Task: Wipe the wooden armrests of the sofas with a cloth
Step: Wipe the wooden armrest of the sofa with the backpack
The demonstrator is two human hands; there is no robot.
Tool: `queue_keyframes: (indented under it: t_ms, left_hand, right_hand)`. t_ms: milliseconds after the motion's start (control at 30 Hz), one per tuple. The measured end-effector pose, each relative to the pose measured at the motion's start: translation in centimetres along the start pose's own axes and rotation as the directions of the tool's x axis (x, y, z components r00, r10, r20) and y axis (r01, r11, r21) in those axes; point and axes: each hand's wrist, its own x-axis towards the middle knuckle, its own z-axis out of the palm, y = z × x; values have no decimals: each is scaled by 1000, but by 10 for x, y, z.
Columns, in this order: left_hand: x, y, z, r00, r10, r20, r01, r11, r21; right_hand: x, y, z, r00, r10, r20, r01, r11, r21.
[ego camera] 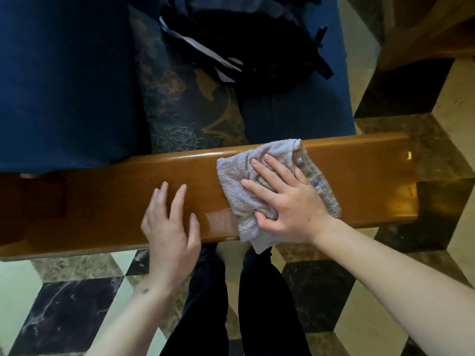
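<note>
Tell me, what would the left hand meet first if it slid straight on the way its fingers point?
Probably the patterned cushion: the left hand points across the wooden armrest toward it. Height is unclear.

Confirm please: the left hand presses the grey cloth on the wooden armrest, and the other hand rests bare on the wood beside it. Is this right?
Not quite. The head view shows the right hand pressing the grey cloth on the wooden armrest; the left hand is the bare one, resting on the wood beside it.
</note>
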Motion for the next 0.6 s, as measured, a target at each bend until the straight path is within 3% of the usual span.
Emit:
queue_keyframes:
  t_ms: [267, 367, 467, 600]
  left_hand:
    - [-3, 53, 37, 978, 184, 100, -187, 982, 18]
    - [-6, 67, 45, 972, 203, 121, -206, 978, 19]
    - [-12, 73, 49, 971, 198, 131, -201, 980, 5]
    - [-21, 68, 50, 986, 130, 106, -130, 991, -3]
  right_hand:
    - [-45, 61, -18, 986, 156, -57, -156, 988, 3]
    - [-59, 85, -28, 941, 326, -94, -325, 945, 20]
    - [-78, 101, -35, 799, 567, -201, -574, 818, 27]
    - [-83, 98, -35, 525, 795, -303, -818, 570, 80]
